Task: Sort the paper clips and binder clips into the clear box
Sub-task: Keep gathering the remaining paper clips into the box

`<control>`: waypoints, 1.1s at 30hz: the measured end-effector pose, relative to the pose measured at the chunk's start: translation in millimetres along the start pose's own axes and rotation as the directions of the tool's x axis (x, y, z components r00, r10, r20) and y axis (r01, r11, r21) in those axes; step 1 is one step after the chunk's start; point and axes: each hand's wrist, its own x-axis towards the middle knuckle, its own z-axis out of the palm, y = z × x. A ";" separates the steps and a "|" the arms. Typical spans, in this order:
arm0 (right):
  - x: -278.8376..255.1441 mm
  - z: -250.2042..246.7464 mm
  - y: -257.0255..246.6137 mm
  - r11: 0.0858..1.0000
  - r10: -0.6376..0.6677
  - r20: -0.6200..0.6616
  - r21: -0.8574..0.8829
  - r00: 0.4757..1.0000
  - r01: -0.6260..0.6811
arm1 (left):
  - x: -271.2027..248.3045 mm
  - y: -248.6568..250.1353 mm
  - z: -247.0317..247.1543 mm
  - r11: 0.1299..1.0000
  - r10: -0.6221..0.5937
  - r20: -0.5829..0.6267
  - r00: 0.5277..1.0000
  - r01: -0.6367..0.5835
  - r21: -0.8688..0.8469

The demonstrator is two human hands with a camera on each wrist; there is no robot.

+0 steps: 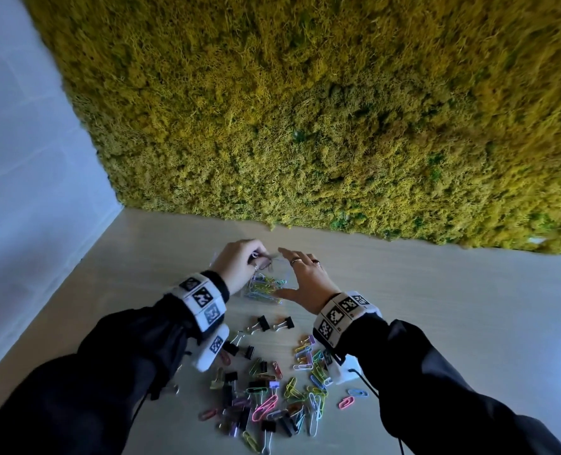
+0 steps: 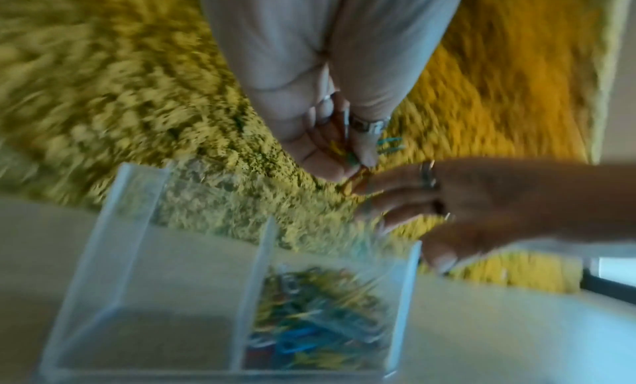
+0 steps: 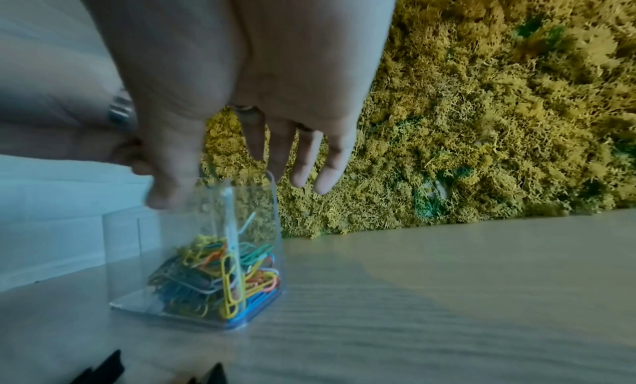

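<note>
The clear box [image 1: 290, 282] stands on the table at the back, split by a divider [image 2: 254, 294]. One compartment holds a heap of coloured paper clips [image 2: 316, 333]; the other compartment [image 2: 154, 294] looks empty. My left hand [image 1: 256, 257] hovers over the box, its curled fingers pinching several paper clips [image 2: 339, 149]. My right hand [image 1: 289, 270] is beside it at the box's right side, fingers straight, its thumb [image 3: 165, 191] on the box's rim [image 3: 220, 194]. A loose pile of paper clips and black binder clips [image 1: 266, 392] lies near me.
A moss-covered wall [image 1: 305, 126] rises just behind the box. A white wall [image 1: 26, 192] closes the left side. Two black binder clips [image 1: 272, 323] lie between the box and the pile. Bare wooden table [image 1: 453, 307] stretches to the right.
</note>
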 end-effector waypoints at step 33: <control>-127.7 37.1 4.5 0.946 -0.303 0.331 -0.008 0.894 0.324 | -142.1 -22.5 19.0 0.971 0.064 0.428 0.901 -0.154 0.181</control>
